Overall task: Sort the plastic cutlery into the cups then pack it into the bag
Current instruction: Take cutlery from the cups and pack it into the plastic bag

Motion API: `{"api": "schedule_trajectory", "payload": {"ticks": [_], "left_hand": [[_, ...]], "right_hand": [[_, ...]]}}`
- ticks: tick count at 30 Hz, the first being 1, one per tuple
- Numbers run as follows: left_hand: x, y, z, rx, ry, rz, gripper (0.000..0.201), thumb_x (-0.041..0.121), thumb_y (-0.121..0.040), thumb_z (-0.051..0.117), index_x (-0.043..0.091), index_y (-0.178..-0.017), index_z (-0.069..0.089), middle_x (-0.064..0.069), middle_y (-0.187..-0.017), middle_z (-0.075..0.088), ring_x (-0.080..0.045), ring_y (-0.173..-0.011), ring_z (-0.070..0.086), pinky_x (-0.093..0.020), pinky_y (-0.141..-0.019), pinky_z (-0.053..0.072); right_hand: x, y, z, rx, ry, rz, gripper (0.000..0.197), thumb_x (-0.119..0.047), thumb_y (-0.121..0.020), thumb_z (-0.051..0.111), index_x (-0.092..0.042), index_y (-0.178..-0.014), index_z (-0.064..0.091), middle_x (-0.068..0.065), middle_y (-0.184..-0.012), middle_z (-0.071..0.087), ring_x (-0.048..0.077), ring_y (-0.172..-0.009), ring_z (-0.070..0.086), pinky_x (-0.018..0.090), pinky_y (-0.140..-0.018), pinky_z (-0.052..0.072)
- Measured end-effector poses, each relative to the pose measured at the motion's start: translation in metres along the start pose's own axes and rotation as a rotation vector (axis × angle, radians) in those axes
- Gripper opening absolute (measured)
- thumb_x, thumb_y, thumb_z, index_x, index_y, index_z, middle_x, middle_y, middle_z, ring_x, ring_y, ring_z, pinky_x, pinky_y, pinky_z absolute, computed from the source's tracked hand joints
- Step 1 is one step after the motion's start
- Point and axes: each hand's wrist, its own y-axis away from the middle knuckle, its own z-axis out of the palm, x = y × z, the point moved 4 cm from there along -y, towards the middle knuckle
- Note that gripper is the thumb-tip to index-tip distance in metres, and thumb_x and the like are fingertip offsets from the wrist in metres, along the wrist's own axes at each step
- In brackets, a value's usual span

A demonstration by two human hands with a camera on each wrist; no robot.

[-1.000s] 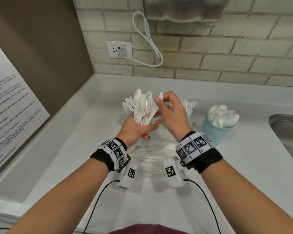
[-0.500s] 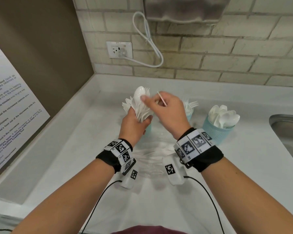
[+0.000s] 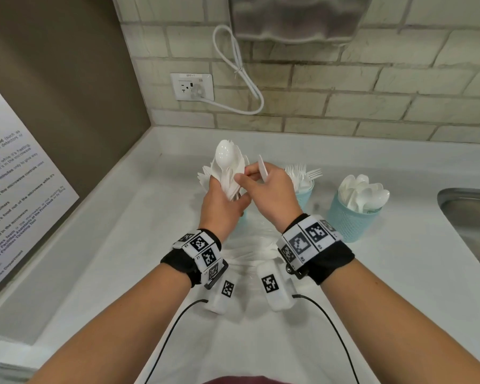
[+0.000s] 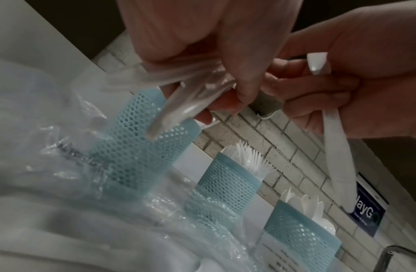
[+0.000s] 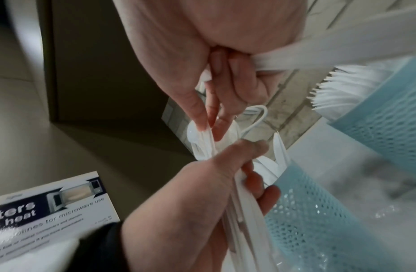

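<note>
Gripping upright mixed cutlery bundle [image 3: 227,173] in our left hand [image 3: 222,206]; right hand [image 3: 269,189] holds knife [image 3: 262,167], pinching spoon [image 3: 224,159]; spoon cup [image 3: 351,217] rightward.

counter [image 3: 399,273]: white, filling the lower frame, meeting the walls in a corner
back wall [image 3: 372,101]: pale brick tile, grey grout showing
outlet [image 3: 192,86]: white, sitting on the tile, white cord [image 3: 244,73] looping up from it
left wall [image 3: 67,79]: flat brown panel, carrying a microwave notice [image 3: 14,195]
sink [image 3: 471,223]: steel edge showing at far right
light: falling evenly, soft
</note>
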Motion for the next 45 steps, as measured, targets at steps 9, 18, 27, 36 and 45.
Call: {"api": "schedule_trajectory", "payload": {"ticks": [9, 18, 27, 36, 45], "left_hand": [[0.001, -0.002, -0.012, 0.004, 0.144, 0.062, 0.05, 0.022, -0.091, 0.063, 0.02, -0.134, 0.038, 0.006, -0.084, 0.059, -0.011, -0.063, 0.054, -0.02, -0.055, 0.05], [-0.011, -0.012, -0.046, 0.094, 0.268, 0.003, 0.017, 0.02, -0.095, 0.056, 0.03, -0.105, 0.047, 0.003, -0.087, 0.059, -0.008, -0.062, 0.052, -0.027, -0.066, 0.054], [-0.004, -0.009, -0.042, 0.003, 0.335, -0.04, 0.011, 0.025, -0.095, 0.057, 0.026, -0.103, 0.051, 0.002, -0.063, 0.046, -0.006, -0.048, 0.042, -0.024, -0.053, 0.047], [-0.01, -0.006, -0.042, -0.06, 0.372, -0.101, 0.018, 0.032, -0.094, 0.057, 0.021, -0.108, 0.055, 0.002, -0.061, 0.042, -0.012, -0.053, 0.038, -0.024, -0.049, 0.041], [-0.004, -0.001, -0.031, -0.192, 0.448, -0.128, 0.017, 0.031, -0.092, 0.058, 0.023, -0.107, 0.054, 0.002, -0.059, 0.042, -0.009, -0.048, 0.039, -0.023, -0.044, 0.04]], "right_hand": [[-0.046, 0.001, -0.018, 0.092, -0.057, -0.293, 0.007, -0.028, -0.096, 0.048, -0.022, -0.098, 0.049, -0.009, -0.086, 0.065, 0.008, -0.077, 0.06, 0.017, -0.069, 0.045], [-0.027, -0.04, -0.012, 0.164, 0.14, -0.232, 0.016, -0.033, -0.097, 0.046, -0.019, -0.103, 0.051, -0.005, -0.087, 0.063, 0.015, -0.076, 0.06, 0.039, -0.072, 0.053], [-0.003, -0.045, 0.008, 0.035, 0.11, -0.161, 0.03, -0.036, -0.095, 0.047, -0.018, -0.118, 0.055, -0.001, -0.112, 0.04, -0.002, -0.081, 0.045, 0.013, -0.08, 0.036], [-0.008, -0.052, 0.015, 0.048, 0.047, -0.293, 0.034, -0.029, -0.103, 0.029, -0.017, -0.11, 0.06, 0.003, -0.107, 0.053, 0.007, -0.098, 0.043, 0.015, -0.087, 0.034], [0.013, -0.049, 0.018, -0.08, 0.257, -0.105, 0.051, -0.037, -0.096, 0.048, -0.014, -0.14, 0.042, 0.008, -0.126, 0.044, 0.014, -0.103, 0.052, 0.021, -0.095, 0.038]]}}
